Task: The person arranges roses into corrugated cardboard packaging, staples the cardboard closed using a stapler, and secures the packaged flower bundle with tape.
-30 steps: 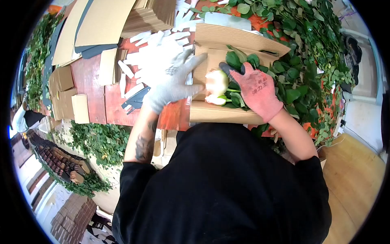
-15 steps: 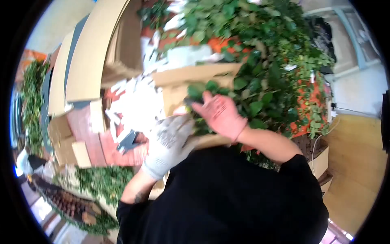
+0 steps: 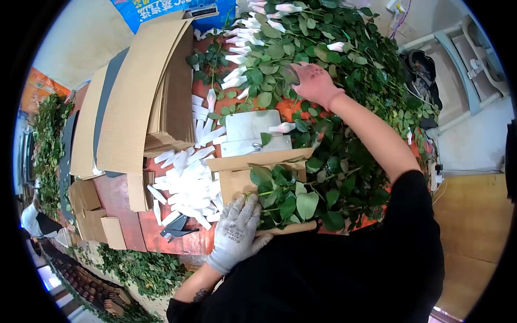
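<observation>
On the red counter (image 3: 183, 246), a heap of leafy flowers (image 3: 371, 81) spreads behind a cardboard sheet (image 3: 232, 180) with a leafy bunch (image 3: 293, 203) on it. The left hand (image 3: 237, 231) covers the bunch's left end, fingers straight, thumb apart; the right hand (image 3: 312, 83) (pink-gloved) is at the heap, its grip impossible to tell.
</observation>
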A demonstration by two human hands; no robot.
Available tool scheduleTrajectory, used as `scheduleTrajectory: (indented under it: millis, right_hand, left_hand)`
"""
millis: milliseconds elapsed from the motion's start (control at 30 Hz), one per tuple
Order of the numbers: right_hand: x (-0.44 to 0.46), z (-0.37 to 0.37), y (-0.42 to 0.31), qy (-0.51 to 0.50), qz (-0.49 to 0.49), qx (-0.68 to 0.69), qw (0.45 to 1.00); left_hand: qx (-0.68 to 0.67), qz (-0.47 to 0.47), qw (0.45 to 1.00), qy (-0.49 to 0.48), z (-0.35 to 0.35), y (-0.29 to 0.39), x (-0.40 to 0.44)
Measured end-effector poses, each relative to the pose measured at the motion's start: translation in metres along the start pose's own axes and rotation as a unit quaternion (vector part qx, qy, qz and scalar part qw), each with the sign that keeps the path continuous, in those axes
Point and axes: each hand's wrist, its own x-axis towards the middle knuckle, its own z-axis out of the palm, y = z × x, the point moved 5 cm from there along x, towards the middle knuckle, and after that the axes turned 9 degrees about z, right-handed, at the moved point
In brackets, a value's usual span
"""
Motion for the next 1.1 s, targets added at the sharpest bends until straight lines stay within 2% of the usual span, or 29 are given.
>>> scheduleTrajectory:
  millis: [67, 133, 233, 300, 367, 433, 467, 533, 567, 633, 667, 700, 733, 767, 800, 867, 900, 967, 1000, 1033, 1067, 1100]
  right_hand:
    - [0.021, 0.050, 0.029, -0.081, 0.045, -0.110, 0.990]
    - [0.019, 0.087, 0.047, -0.076, 0.033, -0.115, 0.990]
    - [0.019, 0.083, 0.044, -0.098, 0.023, -0.111, 0.989]
    - [0.011, 0.080, 0.036, -0.179, -0.029, -0.139, 0.973]
    - [0.004, 0.066, 0.026, -0.181, -0.029, -0.148, 0.972]
    - [0.002, 0.032, 0.021, -0.105, -0.045, -0.162, 0.980]
    - [0.001, 0.017, 0.027, -0.101, -0.035, -0.168, 0.980]
    - [0.000, -0.027, 0.041, 0.094, -0.004, -0.130, 0.987]
    - [-0.004, -0.050, 0.054, 0.205, -0.022, -0.118, 0.971]
    - [-0.011, -0.102, 0.096, 0.251, 0.036, 0.080, 0.964]
    - [-0.020, -0.124, 0.123, 0.266, 0.087, -0.106, 0.954]
    - [-0.028, -0.146, 0.149, 0.271, 0.134, -0.289, 0.909]
    - [-0.045, -0.184, 0.186, 0.377, 0.188, -0.111, 0.900]
    - [-0.064, -0.219, 0.221, 0.495, 0.189, 0.080, 0.844]
    - [-0.084, -0.259, 0.211, 0.566, 0.142, 0.071, 0.809]
    - [-0.110, -0.314, 0.231, 0.562, 0.113, 0.246, 0.781]
    - [-0.126, -0.327, 0.234, 0.572, 0.121, 0.337, 0.738]
    - [-0.161, -0.348, 0.283, 0.509, 0.298, 0.227, 0.775]
    - [-0.176, -0.352, 0.304, 0.511, 0.298, 0.224, 0.774]
    - [-0.185, -0.356, 0.309, 0.490, 0.303, -0.142, 0.805]
    - [-0.191, -0.353, 0.314, 0.442, 0.293, -0.318, 0.786]
    - [-0.197, -0.348, 0.318, 0.404, 0.266, -0.488, 0.727]
  left_hand:
    - [-0.002, -0.003, 1.000, 0.002, 0.000, 0.000, 0.000]
    - [-0.009, -0.004, 1.000, 0.007, -0.001, -0.001, 0.000]
    - [-0.022, -0.007, 1.000, 0.018, -0.001, -0.003, 0.000]
    - [-0.022, -0.006, 1.000, 0.016, -0.001, -0.001, 0.001]
    - [-0.016, -0.007, 1.000, 0.014, 0.000, -0.001, -0.001]
    - [-0.025, -0.013, 1.000, 0.011, 0.003, -0.002, 0.000]
    - [-0.024, -0.001, 1.000, 0.011, 0.003, -0.001, 0.000]
    - [-0.022, -0.018, 0.999, 0.014, 0.003, -0.001, -0.002]
    - [-0.023, -0.008, 1.000, 0.015, 0.004, 0.000, -0.001]
    - [-0.006, -0.011, 1.000, 0.018, 0.006, 0.000, -0.004]
    - [-0.006, -0.012, 1.000, 0.013, 0.007, 0.000, -0.004]
    - [-0.011, -0.008, 1.000, 0.016, 0.007, 0.001, -0.006]
    - [-0.005, -0.007, 1.000, 0.021, 0.008, 0.001, -0.007]
    - [0.001, -0.005, 1.000, 0.027, 0.009, 0.000, -0.007]
    - [0.000, -0.008, 1.000, 0.021, 0.007, 0.001, -0.006]
    - [0.002, 0.000, 1.000, 0.028, 0.006, 0.003, -0.007]
    - [0.009, 0.000, 1.000, 0.030, 0.007, 0.003, -0.008]
    - [0.021, 0.007, 0.999, 0.031, 0.007, 0.003, -0.008]
    - [0.026, 0.009, 0.999, 0.037, 0.007, 0.003, -0.008]
    - [0.032, 0.011, 0.999, 0.040, 0.006, 0.003, -0.009]
    - [0.026, 0.012, 0.999, 0.045, 0.005, 0.004, -0.009]
    - [0.027, 0.012, 0.998, 0.047, 0.004, 0.005, -0.009]
